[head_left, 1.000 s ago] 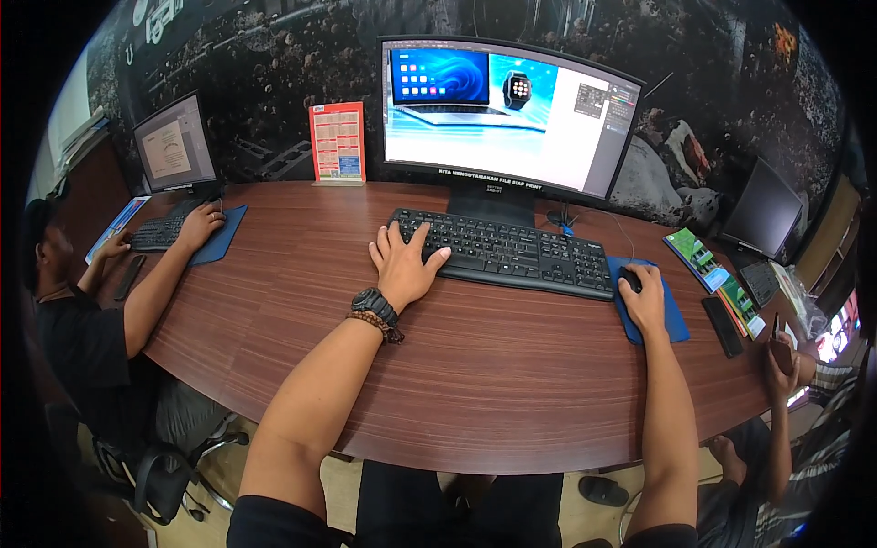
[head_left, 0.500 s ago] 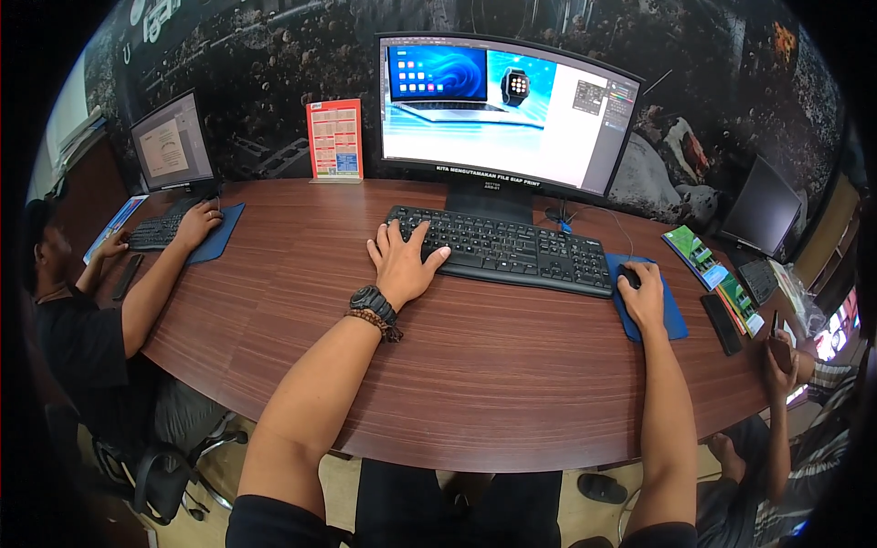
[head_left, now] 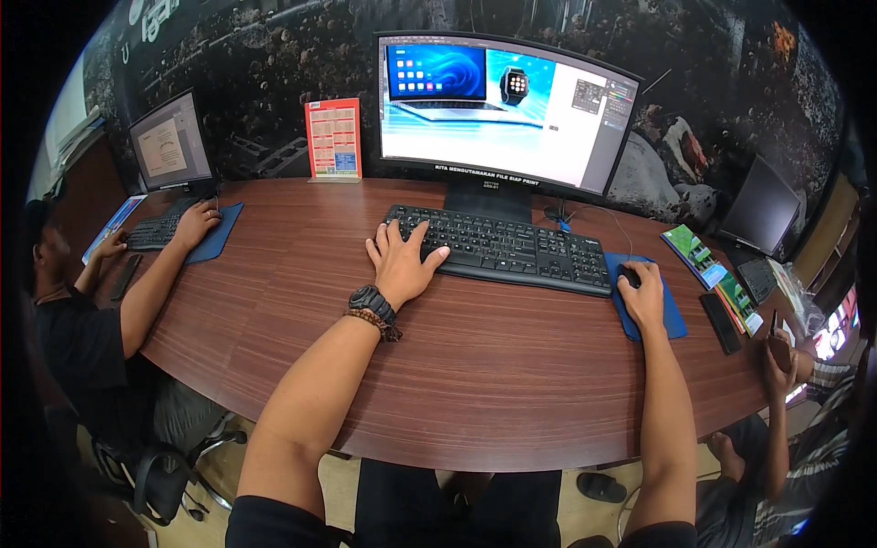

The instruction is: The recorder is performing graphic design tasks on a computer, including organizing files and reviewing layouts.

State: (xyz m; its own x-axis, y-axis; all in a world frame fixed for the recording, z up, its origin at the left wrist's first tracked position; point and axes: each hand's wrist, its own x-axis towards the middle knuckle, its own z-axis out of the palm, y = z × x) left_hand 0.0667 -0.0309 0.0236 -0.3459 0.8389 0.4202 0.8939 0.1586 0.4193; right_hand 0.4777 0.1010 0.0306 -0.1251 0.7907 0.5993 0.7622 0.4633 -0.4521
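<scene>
My left hand (head_left: 402,260) rests with spread fingers on the left end of a black keyboard (head_left: 512,247), its thumb at the front edge. A dark watch (head_left: 370,300) and a beaded bracelet (head_left: 367,319) circle that wrist. At the right, my right hand (head_left: 644,290) is curled over a black computer mouse (head_left: 628,275) on a blue mouse pad (head_left: 674,315); the palm hides part of the mouse. Behind the keyboard stands a wide curved monitor (head_left: 575,137), showing a picture of a laptop and a smartwatch beside a white area and dark panels.
A red and white desk calendar (head_left: 334,137) stands left of the monitor. At the left, a person (head_left: 82,320) types before another monitor (head_left: 171,144). Brochures (head_left: 696,258), a black phone-like slab (head_left: 721,322) and a dark-screened monitor (head_left: 760,206) are at the right, near another person holding something.
A small dark label now shows on the white area of my monitor. Both my hands stay in place on the keyboard and the mouse.
</scene>
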